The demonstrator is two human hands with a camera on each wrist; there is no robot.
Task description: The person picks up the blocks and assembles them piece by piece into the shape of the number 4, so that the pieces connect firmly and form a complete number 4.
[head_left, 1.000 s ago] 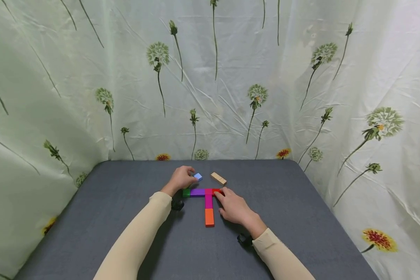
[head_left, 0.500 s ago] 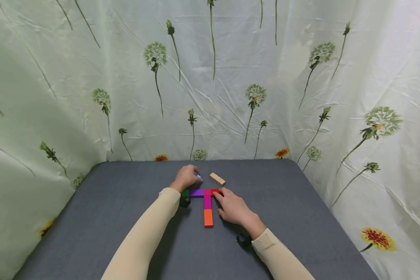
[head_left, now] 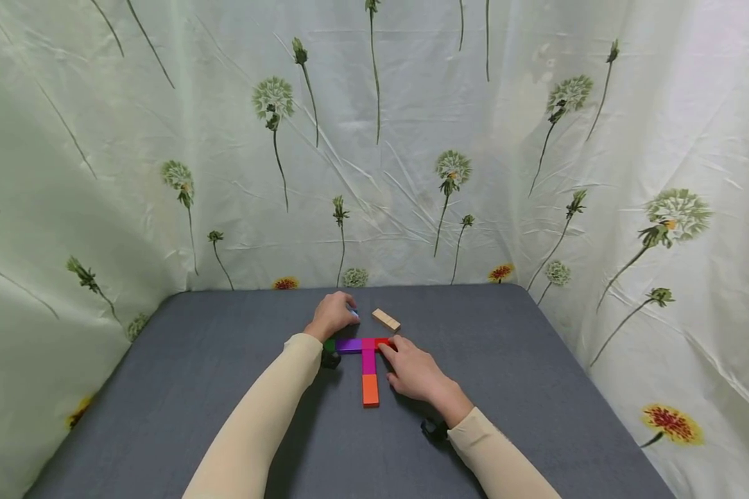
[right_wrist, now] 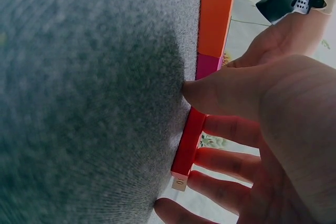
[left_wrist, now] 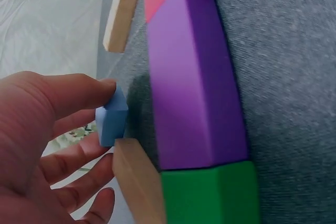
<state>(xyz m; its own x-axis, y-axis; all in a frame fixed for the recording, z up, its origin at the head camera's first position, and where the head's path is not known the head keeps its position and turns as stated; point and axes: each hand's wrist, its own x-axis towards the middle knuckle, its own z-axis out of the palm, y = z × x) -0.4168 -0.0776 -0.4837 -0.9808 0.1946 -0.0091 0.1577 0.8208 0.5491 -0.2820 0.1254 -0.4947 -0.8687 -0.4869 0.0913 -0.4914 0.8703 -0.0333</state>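
My left hand (head_left: 332, 313) pinches a small light blue block (left_wrist: 111, 124), its thumb on the near face; in the head view the hand mostly hides that block. Below my left wrist runs a T of coloured blocks: green (left_wrist: 210, 195), a purple block (left_wrist: 194, 87), pink (head_left: 368, 344) and a red block (head_left: 381, 342) across, with a magenta block (head_left: 369, 362) and an orange block (head_left: 371, 390) as the stem. My right hand (head_left: 415, 369) rests at the right end, its relaxed fingers touching the red block (right_wrist: 189, 140) and its thumb near the magenta one.
A plain wooden block (head_left: 386, 319) lies askew behind the T. Another wooden piece (left_wrist: 136, 182) shows beside the green block in the left wrist view. Grey cloth covers the table (head_left: 474, 326), and a flower-print curtain (head_left: 406, 138) hangs around its back and sides.
My left hand has moved slightly right and its fingers have come over the light blue block, which was more visible before. The right hand stays on the red block.
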